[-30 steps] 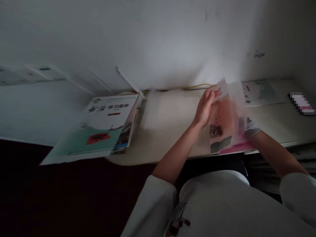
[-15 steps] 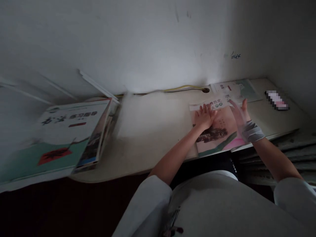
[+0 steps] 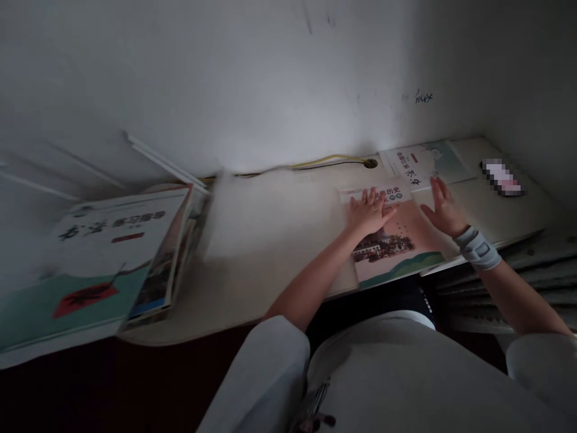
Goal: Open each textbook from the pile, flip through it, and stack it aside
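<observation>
pink-and-white paper-covered book point(image 3: 393, 234) lies at the near edge of the pale table point(image 3: 265, 258), left hand point(image 3: 366, 214) flat on it, fingers spread, likely steadying it; right hand point(image 3: 445, 211) just beside it, fingers wide, holding nothing

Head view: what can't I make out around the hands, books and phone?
All in the head view:
Part of the title on the pink book, covered by the left hand.
The phone screen, pixelated.
One corner of the green-and-white book, cut off by the left edge.
Whether the right hand touches anything; the angle hides any gap.
</observation>
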A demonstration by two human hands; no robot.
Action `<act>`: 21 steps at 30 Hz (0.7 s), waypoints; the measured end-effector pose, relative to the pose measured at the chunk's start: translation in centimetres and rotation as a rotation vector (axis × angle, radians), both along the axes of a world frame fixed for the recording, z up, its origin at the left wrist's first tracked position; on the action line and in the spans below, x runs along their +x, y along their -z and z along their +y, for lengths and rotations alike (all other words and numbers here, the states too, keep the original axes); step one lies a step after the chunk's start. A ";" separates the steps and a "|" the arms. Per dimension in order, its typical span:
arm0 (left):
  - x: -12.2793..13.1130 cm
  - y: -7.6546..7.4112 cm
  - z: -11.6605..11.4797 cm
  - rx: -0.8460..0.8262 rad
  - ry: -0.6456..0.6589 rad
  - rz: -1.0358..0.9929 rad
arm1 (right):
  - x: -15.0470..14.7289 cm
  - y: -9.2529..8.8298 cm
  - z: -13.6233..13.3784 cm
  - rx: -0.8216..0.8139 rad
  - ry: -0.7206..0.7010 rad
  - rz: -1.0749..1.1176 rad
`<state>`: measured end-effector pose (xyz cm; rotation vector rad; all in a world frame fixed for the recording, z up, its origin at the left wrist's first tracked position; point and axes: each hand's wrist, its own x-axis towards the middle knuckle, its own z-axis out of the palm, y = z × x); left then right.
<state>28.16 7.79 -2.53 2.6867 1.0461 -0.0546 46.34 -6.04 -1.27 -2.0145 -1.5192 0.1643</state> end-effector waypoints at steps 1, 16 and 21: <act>0.0 -0.1 0.9 0.033 -0.035 -0.037 | -0.8 0.0 -0.7 -0.029 -0.043 -0.153; -5.1 -3.4 7.5 -0.054 -0.109 0.215 | 1.9 -0.5 0.2 -0.514 -0.012 -0.061; -8.6 -3.6 4.9 -0.236 -0.035 0.245 | 1.0 -1.6 1.7 -0.559 -0.172 -0.295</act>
